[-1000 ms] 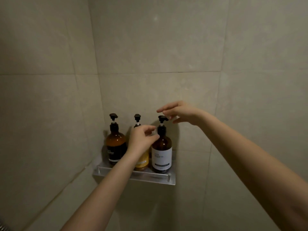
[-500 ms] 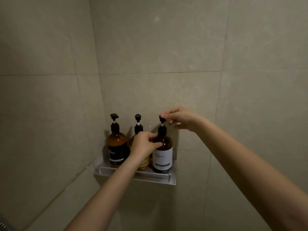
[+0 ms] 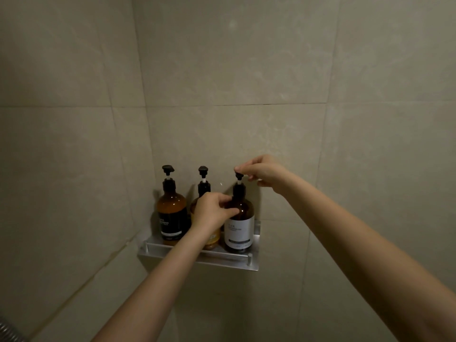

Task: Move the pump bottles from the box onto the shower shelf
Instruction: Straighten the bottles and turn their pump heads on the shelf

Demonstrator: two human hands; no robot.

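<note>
On the corner shelf (image 3: 227,262): three pump bottles (image 3: 172,218), upright. Left grip (image 3: 211,213) curled round the right-hand bottle (image 3: 239,230); right grip (image 3: 264,171) pinching its pump head (image 3: 238,175). Advice: steady the body, turn the nozzle gently.

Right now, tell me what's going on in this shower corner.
A person is handling the white-label pump bottle, the rightmost of three standing on the metal shelf. The left hand grips its shoulder while the right hand pinches its pump head. The black-label bottle and the middle bottle stand upright to its left.
</note>
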